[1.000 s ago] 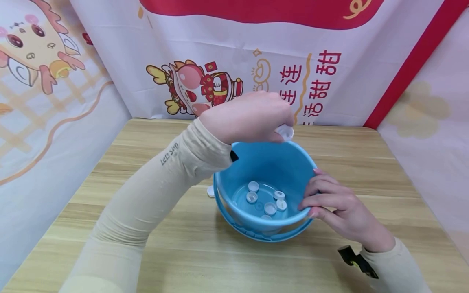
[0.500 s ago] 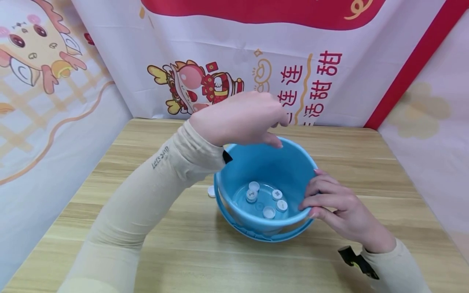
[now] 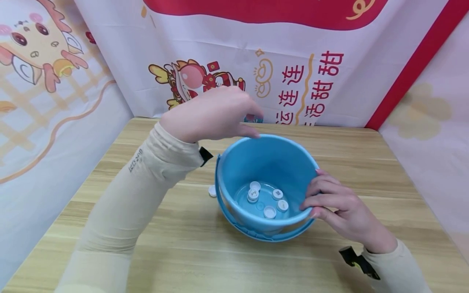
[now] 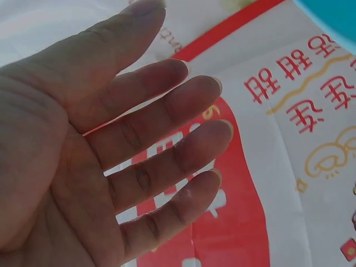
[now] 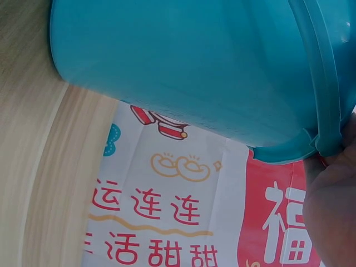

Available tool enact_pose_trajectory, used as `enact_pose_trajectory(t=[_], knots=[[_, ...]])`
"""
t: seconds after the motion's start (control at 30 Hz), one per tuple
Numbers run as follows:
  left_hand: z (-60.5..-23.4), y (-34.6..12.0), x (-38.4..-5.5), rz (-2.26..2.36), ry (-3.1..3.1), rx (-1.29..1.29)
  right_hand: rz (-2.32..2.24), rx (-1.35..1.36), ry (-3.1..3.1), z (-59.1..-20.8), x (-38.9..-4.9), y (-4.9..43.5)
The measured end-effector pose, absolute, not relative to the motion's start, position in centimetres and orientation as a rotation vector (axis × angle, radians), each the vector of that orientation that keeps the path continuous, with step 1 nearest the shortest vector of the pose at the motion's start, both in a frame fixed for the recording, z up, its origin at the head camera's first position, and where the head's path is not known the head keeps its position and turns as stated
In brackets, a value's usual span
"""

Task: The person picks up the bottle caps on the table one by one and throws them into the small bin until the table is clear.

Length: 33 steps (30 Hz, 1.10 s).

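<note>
A light blue bucket (image 3: 272,158) stands on the table with several white bottle caps (image 3: 270,212) on its floor. My right hand (image 3: 340,203) grips its right rim, fingers over the edge and thumb at the front. The right wrist view shows the bucket's outer wall (image 5: 183,61) and part of that hand (image 5: 336,206). Above the bucket's far left rim hovers my left hand (image 3: 216,114), holding nothing. Its fingers (image 4: 178,108) are spread and slightly bent in the left wrist view.
The bucket's handle (image 3: 253,234) hangs down around its front and left side. Another white cap (image 3: 212,190) lies on the wooden table (image 3: 190,252), just left of the bucket. Printed cloth (image 3: 220,40) hangs behind the table and along both sides.
My left hand has let go of a white cap over the bucket and moved left, its fingers loosening. Caps inside have shifted; two now overlap. The right hand keeps its hold.
</note>
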<state>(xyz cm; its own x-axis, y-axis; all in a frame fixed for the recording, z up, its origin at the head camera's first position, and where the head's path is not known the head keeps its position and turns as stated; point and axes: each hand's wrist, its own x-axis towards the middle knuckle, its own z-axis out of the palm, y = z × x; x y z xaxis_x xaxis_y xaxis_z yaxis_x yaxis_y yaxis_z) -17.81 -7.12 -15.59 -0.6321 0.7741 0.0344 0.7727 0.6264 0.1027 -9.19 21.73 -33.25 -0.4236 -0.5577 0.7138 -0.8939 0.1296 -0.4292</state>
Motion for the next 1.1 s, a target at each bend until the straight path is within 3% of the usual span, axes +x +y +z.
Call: enact_pose_trajectory(t=[0.47, 0.77, 0.97, 1.1], knots=[[-19.8, -14.0, -20.9, 0.345, 2.928, 0.995, 1.211, 1.411, -2.028, -33.0, -9.2, 21.6], [-28.4, -16.1, -23.4, 0.388, 2.745, 0.854, 1.223, 1.413, -2.026, -32.9, -9.2, 21.7], [-34.4, -15.5, -23.1, 0.396, 2.587, 0.805, 1.224, 1.416, -2.027, -33.0, -9.3, 21.8], [-36.6, -15.2, -22.4, 0.429, 2.555, 0.814, 1.218, 1.409, -2.041, -33.2, -9.4, 21.9]])
